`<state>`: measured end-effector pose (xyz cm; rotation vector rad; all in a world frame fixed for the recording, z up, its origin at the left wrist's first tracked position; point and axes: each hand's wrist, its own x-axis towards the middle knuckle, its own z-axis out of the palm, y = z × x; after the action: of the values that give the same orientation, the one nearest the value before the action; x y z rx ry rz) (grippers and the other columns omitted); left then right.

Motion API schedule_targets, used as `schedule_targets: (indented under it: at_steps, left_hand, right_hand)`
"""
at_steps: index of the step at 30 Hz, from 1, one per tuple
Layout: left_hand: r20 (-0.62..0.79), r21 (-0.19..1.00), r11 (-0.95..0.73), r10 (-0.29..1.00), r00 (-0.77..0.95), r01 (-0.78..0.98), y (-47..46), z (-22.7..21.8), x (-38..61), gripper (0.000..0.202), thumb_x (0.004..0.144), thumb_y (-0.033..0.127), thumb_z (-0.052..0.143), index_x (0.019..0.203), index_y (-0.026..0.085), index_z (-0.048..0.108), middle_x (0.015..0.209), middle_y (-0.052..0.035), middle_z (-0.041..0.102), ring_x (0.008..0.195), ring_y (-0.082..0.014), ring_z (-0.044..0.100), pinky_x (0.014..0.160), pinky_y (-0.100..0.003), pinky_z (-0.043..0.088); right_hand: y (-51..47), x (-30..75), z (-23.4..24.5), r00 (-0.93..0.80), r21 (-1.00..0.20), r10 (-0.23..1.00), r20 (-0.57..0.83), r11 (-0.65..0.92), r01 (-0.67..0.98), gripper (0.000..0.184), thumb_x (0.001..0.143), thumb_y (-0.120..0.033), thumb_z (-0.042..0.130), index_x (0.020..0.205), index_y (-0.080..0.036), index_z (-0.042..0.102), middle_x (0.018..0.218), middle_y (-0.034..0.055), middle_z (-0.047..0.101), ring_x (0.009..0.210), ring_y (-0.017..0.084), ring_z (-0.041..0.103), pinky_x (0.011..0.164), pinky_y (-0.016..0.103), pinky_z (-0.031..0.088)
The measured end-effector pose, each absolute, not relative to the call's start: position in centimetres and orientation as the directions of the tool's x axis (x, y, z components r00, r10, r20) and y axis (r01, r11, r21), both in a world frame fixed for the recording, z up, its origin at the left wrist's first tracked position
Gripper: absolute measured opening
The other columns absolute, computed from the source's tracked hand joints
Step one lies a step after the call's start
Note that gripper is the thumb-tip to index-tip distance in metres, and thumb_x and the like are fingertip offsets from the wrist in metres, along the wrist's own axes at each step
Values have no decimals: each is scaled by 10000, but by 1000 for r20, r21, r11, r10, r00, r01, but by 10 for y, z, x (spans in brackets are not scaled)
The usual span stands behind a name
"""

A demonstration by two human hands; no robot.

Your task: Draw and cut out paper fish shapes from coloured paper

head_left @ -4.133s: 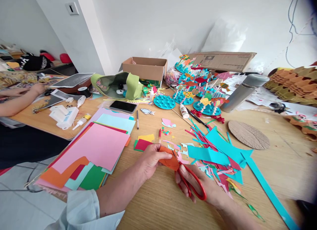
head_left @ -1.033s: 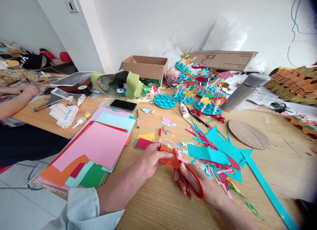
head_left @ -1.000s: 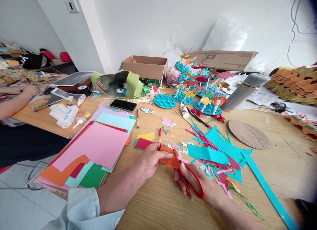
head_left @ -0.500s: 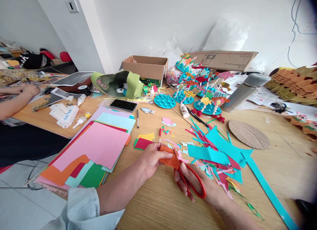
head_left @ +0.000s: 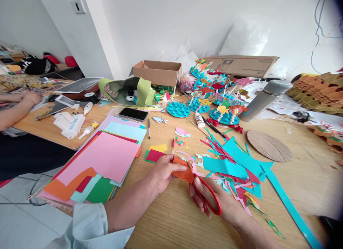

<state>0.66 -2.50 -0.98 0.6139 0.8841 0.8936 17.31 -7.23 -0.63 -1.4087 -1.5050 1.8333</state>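
Between the thumb and fingers of my left hand (head_left: pixel 164 172) is a small piece of orange paper (head_left: pixel 183 174) with faint drawn lines. My right hand (head_left: pixel 211 195) is closed round the red handles of a pair of scissors (head_left: pixel 218 202). Their blades meet the paper's upper right part. Just beyond lie a red marker (head_left: pixel 173 145), small coloured dots and pink and white offcuts. Yellow and crimson paper pieces (head_left: pixel 155 155) rest beside my left hand. Blue paper scraps (head_left: pixel 227 166), mixed with crimson strips, spread out past my right hand.
Stacked coloured sheets (head_left: pixel 107 152) lie on the left, below a phone (head_left: pixel 133 114). Blue bases with paper fish (head_left: pixel 223 115) stand at the back, near a steel flask (head_left: pixel 264 98) and cardboard oval (head_left: pixel 268 145). Another person's arm (head_left: pixel 18 107) rests at the far left.
The scissors and my right hand have shifted very slightly, and the orange paper has tilted a little. My left hand keeps its grip in the same place.
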Motion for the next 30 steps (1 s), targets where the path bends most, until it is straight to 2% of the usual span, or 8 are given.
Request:
schedule_targets:
  at_steps: [7, 19, 26, 30]
  left_hand:
    - [-388, 765, 509, 854, 347, -396, -26, -4, 8, 294, 474, 182, 824, 724, 127, 679, 766, -61, 692, 698, -169, 612, 693, -280, 426]
    - [-372, 786, 478, 872, 317, -392, -25, -2, 9, 281, 467, 167, 804, 679, 150, 620, 680, -19, 648, 656, -150, 578, 682, -275, 411]
    - [-391, 826, 472, 874, 288, -310, -25, -8, 7, 282, 498, 160, 762, 742, 155, 619, 743, -27, 657, 720, -154, 570, 723, -279, 406]
    - [-392, 831, 472, 873, 291, -296, -25, -9, 6, 250, 516, 157, 745, 727, 156, 612, 727, -11, 639, 699, -145, 560, 699, -274, 411]
  right_hand:
    - [-73, 174, -9, -428, -893, 788, -443, -344, 292, 657, 774, -818, 329, 755, -186, 509, 508, -48, 472, 394, 77, 416, 377, 198, 349]
    - [-72, 172, -5, -419, -873, 773, -477, -361, 329, 728, 687, -889, 306, 727, -189, 501, 491, -50, 457, 397, 80, 422, 388, 202, 341]
    - [-72, 171, -5, -430, -868, 762, -485, -358, 345, 723, 693, -885, 311, 722, -187, 496, 500, -47, 466, 394, 77, 423, 391, 205, 335]
    - [-71, 172, -8, -439, -874, 764, -473, -343, 345, 698, 728, -859, 315, 737, -185, 499, 509, -50, 466, 405, 77, 422, 395, 202, 340]
